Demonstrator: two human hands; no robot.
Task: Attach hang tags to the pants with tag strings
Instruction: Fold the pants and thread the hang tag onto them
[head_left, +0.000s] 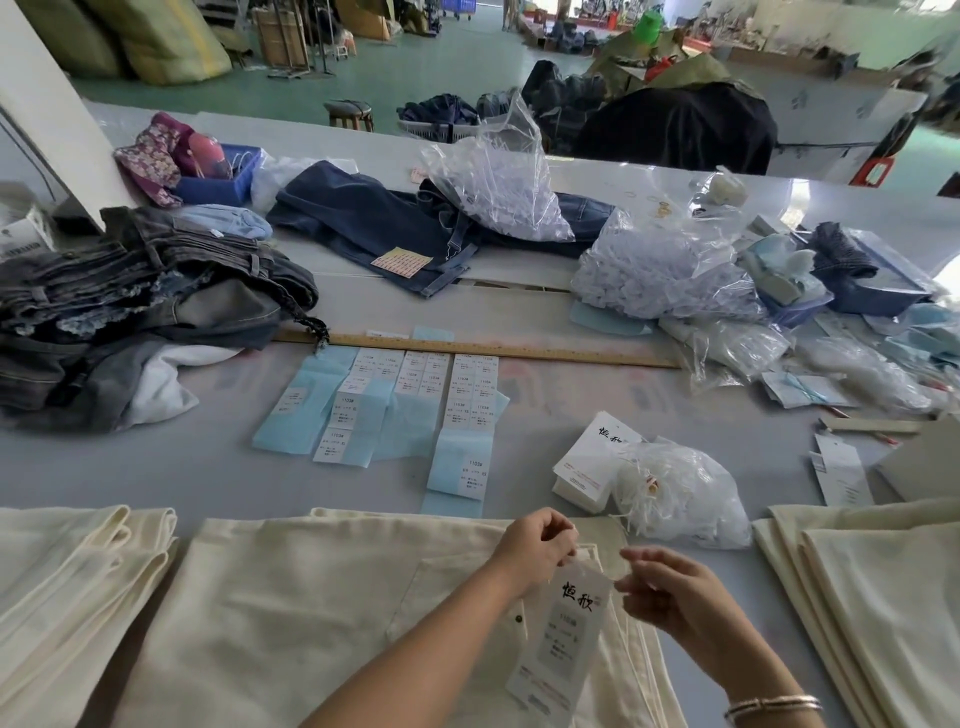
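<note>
A cream pair of pants (322, 613) is laid flat at the near edge of the table (218, 467), waistband to the right. A hang tag (563, 631) is held above the waistband, near the right of the garment. Its top edge is pinched by the curled fingers of the left hand (537, 548). The right hand (670, 597) is held just beside the tag's top right corner, thumb and fingertips drawn together as if on a tag string; the string itself is too thin and blurred to be made out, so whether anything is pinched cannot be told.

The step in hand is judged to be threading or closing the string at the tag hole. For a clean result, the tag should be kept steady with the print facing up, the string should be passed through both the hole and a belt loop, and the ends should be pulled until locked, without the fabric being puckered.

Folded cream pants are stacked at the near left (78, 577) and near right (872, 587). Farther off, a tag stack (587, 462) and a string bag (680, 493) lie right of centre. Beyond them, label sheets (395, 410) and a ruler (493, 349) are seen, then jeans (145, 301) at the far left.
</note>
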